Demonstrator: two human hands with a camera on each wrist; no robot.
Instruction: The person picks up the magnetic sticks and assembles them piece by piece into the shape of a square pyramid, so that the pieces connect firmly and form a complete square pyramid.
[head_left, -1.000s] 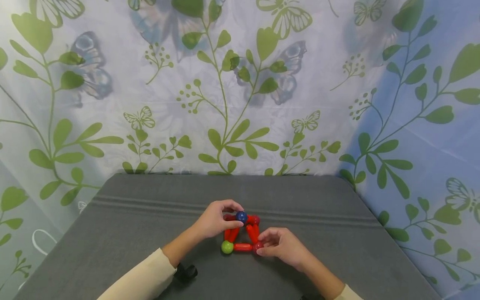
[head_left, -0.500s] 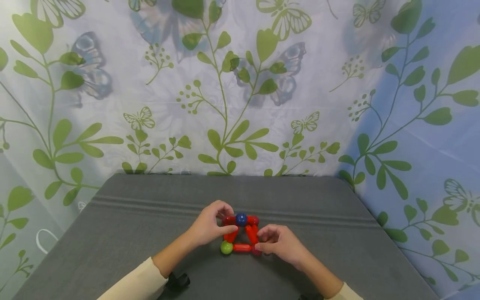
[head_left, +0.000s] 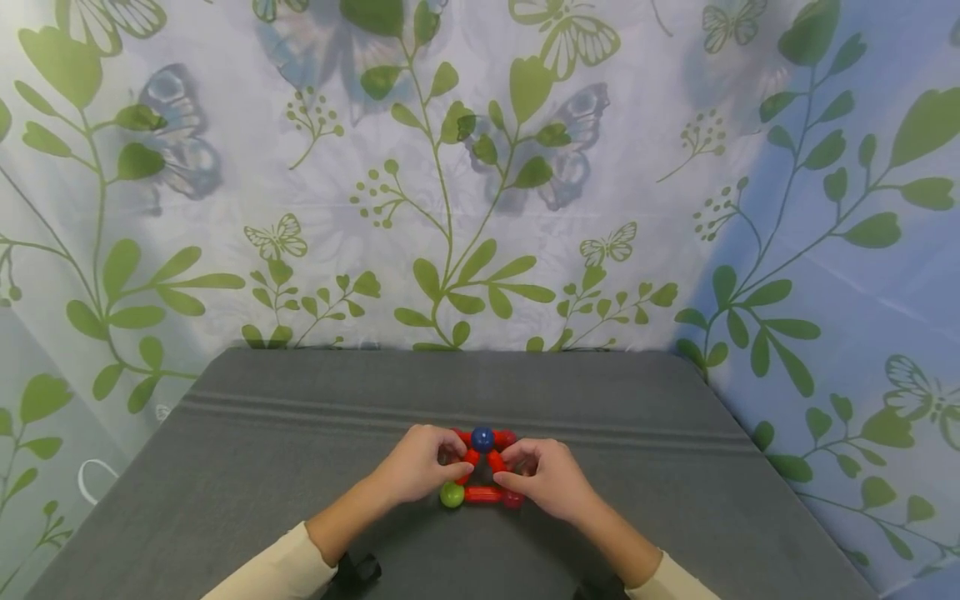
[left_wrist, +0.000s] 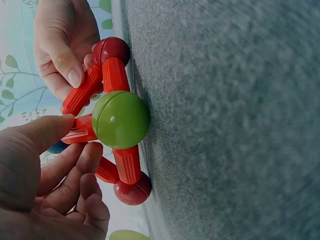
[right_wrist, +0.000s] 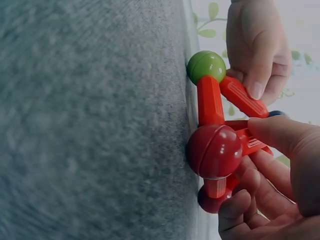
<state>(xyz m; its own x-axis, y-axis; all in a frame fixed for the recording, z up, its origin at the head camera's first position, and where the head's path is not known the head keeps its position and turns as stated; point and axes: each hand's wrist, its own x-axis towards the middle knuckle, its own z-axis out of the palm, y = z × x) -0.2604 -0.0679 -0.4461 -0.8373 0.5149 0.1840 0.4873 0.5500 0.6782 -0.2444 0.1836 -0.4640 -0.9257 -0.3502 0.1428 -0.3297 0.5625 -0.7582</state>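
A small frame of red rods and balls stands on the grey surface, with a blue ball (head_left: 482,439) at its top. At its front left corner sits a green ball (head_left: 452,494); a dark red ball (right_wrist: 214,151) forms the front right corner. A red front rod (head_left: 483,495) joins these two. My left hand (head_left: 422,463) pinches the slanted left rod (left_wrist: 81,130) rising from the green ball. On the other side, my right hand (head_left: 553,483) pinches the slanted right rod (right_wrist: 251,142) between thumb and fingers. Fingers partly hide the rear rods.
The grey padded surface (head_left: 300,450) spreads around the frame. A curtain with leaves and butterflies (head_left: 465,183) hangs behind it and along the right. Black straps, one a wrist strap (head_left: 358,573), sit at the wrists. A white loop (head_left: 96,482) shows at the left edge.
My left hand has left the blue ball and moved down to the slanted left rod. My right hand has shifted left from the front right ball to the slanted right rod.
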